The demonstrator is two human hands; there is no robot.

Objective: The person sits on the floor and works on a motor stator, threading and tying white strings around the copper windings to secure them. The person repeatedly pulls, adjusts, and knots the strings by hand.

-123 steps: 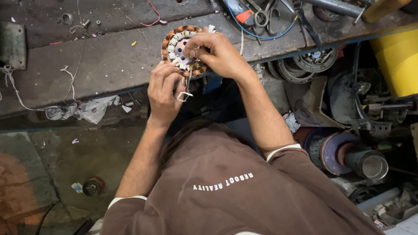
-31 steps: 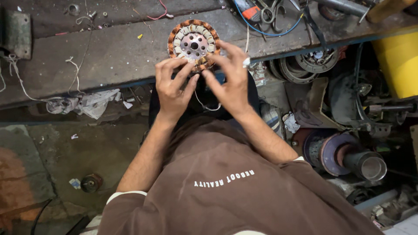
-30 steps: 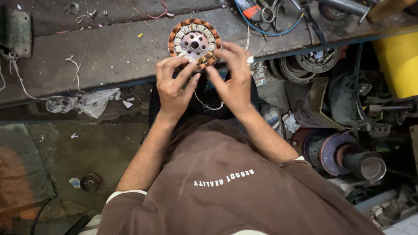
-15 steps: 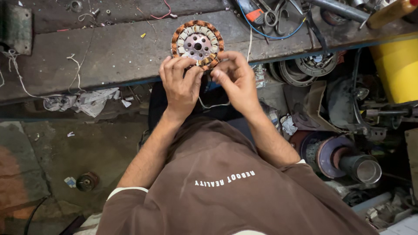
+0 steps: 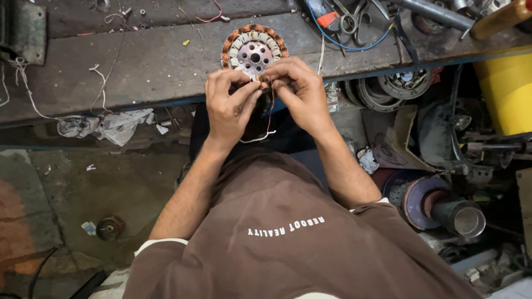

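1. Both hands have crept up the bench since a moment ago, and now they meet at the near rim of the stator instead of hovering just below it.
2. Left hand [image 5: 228,108]: fingers curled in, thumb and forefinger nipped together on the thin wire [image 5: 270,119] right at the stator's lower edge.
3. That wire hangs down in a loop between the two wrists, red and pale strands.
4. Round stator [image 5: 254,51], copper windings ringing a pale metal hub, lies flat on the worn grey workbench [image 5: 138,61] by its front edge.
5. Right hand [image 5: 299,91]: half closed, fingertips pinched on the same spot of the winding, touching the left fingers.
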